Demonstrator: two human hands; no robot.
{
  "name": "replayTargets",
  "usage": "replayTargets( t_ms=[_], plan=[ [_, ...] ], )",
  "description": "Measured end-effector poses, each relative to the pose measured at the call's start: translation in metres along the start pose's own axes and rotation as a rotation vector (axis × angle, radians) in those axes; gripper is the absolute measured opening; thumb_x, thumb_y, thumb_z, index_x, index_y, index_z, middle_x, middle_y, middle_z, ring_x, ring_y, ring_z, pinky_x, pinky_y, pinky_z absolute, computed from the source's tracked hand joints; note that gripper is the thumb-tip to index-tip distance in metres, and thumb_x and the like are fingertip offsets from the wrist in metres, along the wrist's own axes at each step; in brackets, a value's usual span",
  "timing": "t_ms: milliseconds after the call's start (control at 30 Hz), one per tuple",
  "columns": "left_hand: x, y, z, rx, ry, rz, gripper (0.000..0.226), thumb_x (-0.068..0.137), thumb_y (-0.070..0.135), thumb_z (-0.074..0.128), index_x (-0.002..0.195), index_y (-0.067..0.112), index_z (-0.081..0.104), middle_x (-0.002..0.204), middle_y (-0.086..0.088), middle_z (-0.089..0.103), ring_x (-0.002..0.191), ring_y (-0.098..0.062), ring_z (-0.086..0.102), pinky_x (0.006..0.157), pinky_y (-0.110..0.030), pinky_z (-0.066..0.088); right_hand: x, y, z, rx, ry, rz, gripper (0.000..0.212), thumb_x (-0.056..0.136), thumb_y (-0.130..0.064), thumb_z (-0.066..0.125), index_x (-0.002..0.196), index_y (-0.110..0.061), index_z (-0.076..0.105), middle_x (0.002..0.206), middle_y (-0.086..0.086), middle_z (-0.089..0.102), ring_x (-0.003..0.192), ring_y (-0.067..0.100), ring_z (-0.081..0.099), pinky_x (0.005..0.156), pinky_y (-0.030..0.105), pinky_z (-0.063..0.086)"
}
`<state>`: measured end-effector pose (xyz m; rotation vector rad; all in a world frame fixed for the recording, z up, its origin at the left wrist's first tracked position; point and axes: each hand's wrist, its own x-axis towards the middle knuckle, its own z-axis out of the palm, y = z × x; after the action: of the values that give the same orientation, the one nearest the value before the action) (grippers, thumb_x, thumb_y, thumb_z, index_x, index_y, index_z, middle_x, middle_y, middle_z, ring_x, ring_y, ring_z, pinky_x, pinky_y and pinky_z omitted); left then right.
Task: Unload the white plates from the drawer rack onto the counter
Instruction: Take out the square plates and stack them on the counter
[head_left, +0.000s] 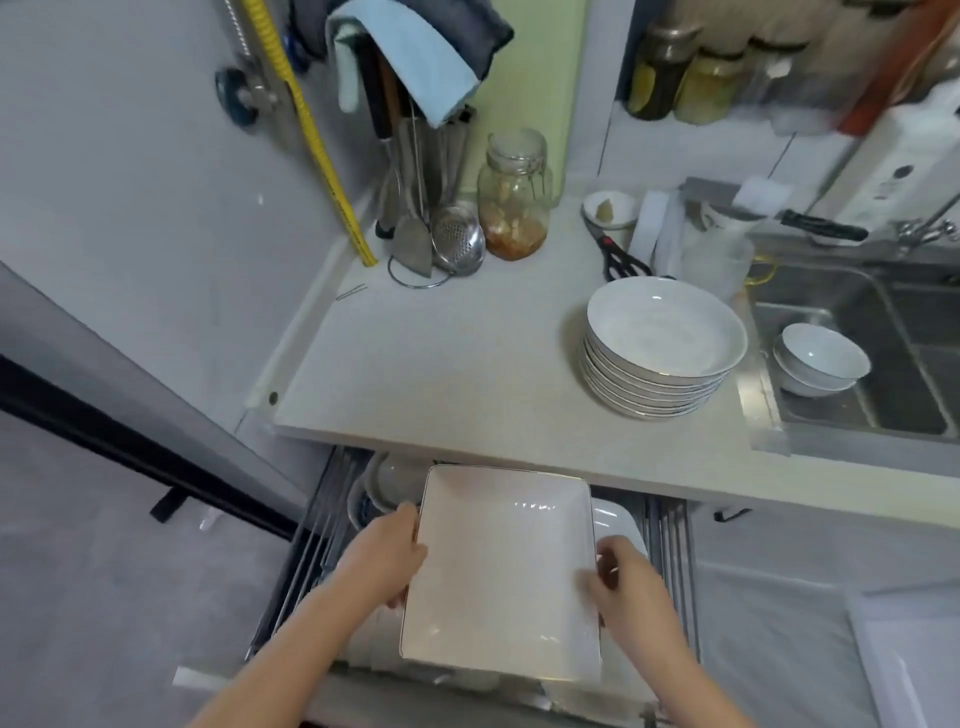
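A: What's biggest here?
B: The surface (467, 364), carrying a stack of round white plates (660, 353) beside the sink (883, 364).
A: And below?
B: The open drawer rack (670, 561), with a square white plate (504, 577) above it.
A: Hands?
B: Left hand (387, 558) and right hand (626, 577) grip opposite edges, fingers curled around the rim.

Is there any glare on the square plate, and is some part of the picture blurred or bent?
Head view: small bright glints on the square plate near its far rim; top right shelf jars are soft and smeared; wide-angle lens bends the counter edges.
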<state>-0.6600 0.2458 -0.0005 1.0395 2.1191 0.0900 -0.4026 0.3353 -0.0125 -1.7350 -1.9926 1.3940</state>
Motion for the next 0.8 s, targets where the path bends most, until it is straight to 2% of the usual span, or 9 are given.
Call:
replayTargets(
  t_ms=[100, 167, 233, 333, 400, 467, 533, 600, 800],
  plan=[
    [0.006, 0.010, -0.030, 0.014, 0.062, 0.005, 0.012, 0.093, 0.021, 0.049, 0.101, 0.013, 0.047, 0.090, -0.005, 0.064, 0.064, -0.020, 0.065, 0.064, -0.037, 0.058, 0.012, -0.023, -0.007, 0.050, 0.019, -0.023, 0.016, 0.084, -0.006, 0.059, 0.086, -0.021, 0.052, 0.071, 0.000, 0.053, 0.061, 0.023, 0.051, 0.062, 0.043, 0.053],
    [0.010, -0.006, -0.080, -0.036, 0.220, 0.038, 0.012, 0.091, 0.022, 0.051, 0.100, 0.014, 0.049, 0.092, -0.002, 0.063, 0.076, -0.022, 0.065, 0.070, -0.037, 0.056, 0.025, -0.077, 0.002, 0.063, 0.063, -0.108, 0.017, 0.083, -0.006, 0.060, 0.088, -0.021, 0.054, 0.075, 0.001, 0.056, 0.068, 0.028, 0.057, 0.065, 0.048, 0.056],
    [0.021, 0.000, -0.090, -0.015, 0.293, 0.047, 0.010, 0.091, 0.024, 0.052, 0.099, 0.018, 0.049, 0.090, 0.001, 0.062, 0.079, -0.019, 0.062, 0.070, -0.033, 0.052, 0.036, -0.093, -0.002, 0.067, 0.085, -0.109, 0.014, 0.082, -0.008, 0.061, 0.089, -0.019, 0.055, 0.076, 0.001, 0.057, 0.071, 0.027, 0.058, 0.068, 0.050, 0.057],
    [0.036, 0.001, -0.101, -0.070, 0.389, 0.060, 0.011, 0.091, 0.025, 0.052, 0.100, 0.020, 0.052, 0.079, 0.008, 0.058, 0.072, -0.014, 0.056, 0.062, -0.029, 0.045, 0.058, -0.109, -0.003, 0.059, 0.119, -0.111, 0.013, 0.081, -0.007, 0.059, 0.092, -0.014, 0.055, 0.080, 0.006, 0.058, 0.074, 0.033, 0.059, 0.070, 0.053, 0.056],
    [0.053, -0.003, -0.113, -0.129, 0.447, 0.061, 0.014, 0.091, 0.027, 0.053, 0.103, 0.021, 0.054, 0.076, 0.012, 0.054, 0.074, -0.014, 0.055, 0.065, -0.029, 0.047, 0.075, -0.127, 0.002, 0.053, 0.121, -0.111, 0.015, 0.082, -0.007, 0.059, 0.095, -0.012, 0.056, 0.083, 0.008, 0.060, 0.079, 0.035, 0.060, 0.072, 0.053, 0.056],
    [0.071, -0.005, -0.128, -0.204, 0.465, 0.049, 0.016, 0.090, 0.029, 0.054, 0.105, 0.023, 0.055, 0.078, 0.014, 0.055, 0.080, -0.015, 0.057, 0.073, -0.032, 0.051, 0.099, -0.145, 0.004, 0.003, 0.144, -0.121, 0.018, 0.082, -0.009, 0.059, 0.100, -0.011, 0.057, 0.085, 0.006, 0.061, 0.080, 0.031, 0.060, 0.074, 0.047, 0.055],
    [0.090, -0.007, -0.138, -0.262, 0.483, 0.026, 0.019, 0.088, 0.031, 0.055, 0.107, 0.026, 0.057, 0.079, 0.017, 0.055, 0.083, -0.014, 0.057, 0.071, -0.028, 0.047, 0.121, -0.158, 0.007, -0.022, 0.151, -0.109, 0.021, 0.083, -0.011, 0.058, 0.103, -0.012, 0.057, 0.088, 0.003, 0.062, 0.080, 0.029, 0.063, 0.073, 0.043, 0.055],
    [0.106, -0.009, -0.145, -0.272, 0.505, 0.031, 0.022, 0.088, 0.031, 0.056, 0.109, 0.026, 0.060, 0.083, 0.016, 0.058, 0.084, -0.013, 0.057, 0.069, -0.027, 0.042, 0.140, -0.166, 0.012, -0.034, 0.148, -0.079, 0.021, 0.082, -0.011, 0.056, 0.103, -0.014, 0.056, 0.091, 0.003, 0.064, 0.080, 0.031, 0.065, 0.073, 0.042, 0.056],
    [0.149, -0.012, -0.163, -0.192, 0.510, 0.040, 0.020, 0.090, 0.029, 0.054, 0.104, 0.023, 0.066, 0.099, 0.006, 0.068, 0.094, -0.018, 0.061, 0.075, -0.031, 0.047, 0.184, -0.180, 0.027, -0.003, 0.136, -0.011, 0.018, 0.080, -0.007, 0.050, 0.094, -0.016, 0.057, 0.089, 0.004, 0.063, 0.084, 0.034, 0.066, 0.076, 0.050, 0.057]
  ],
)
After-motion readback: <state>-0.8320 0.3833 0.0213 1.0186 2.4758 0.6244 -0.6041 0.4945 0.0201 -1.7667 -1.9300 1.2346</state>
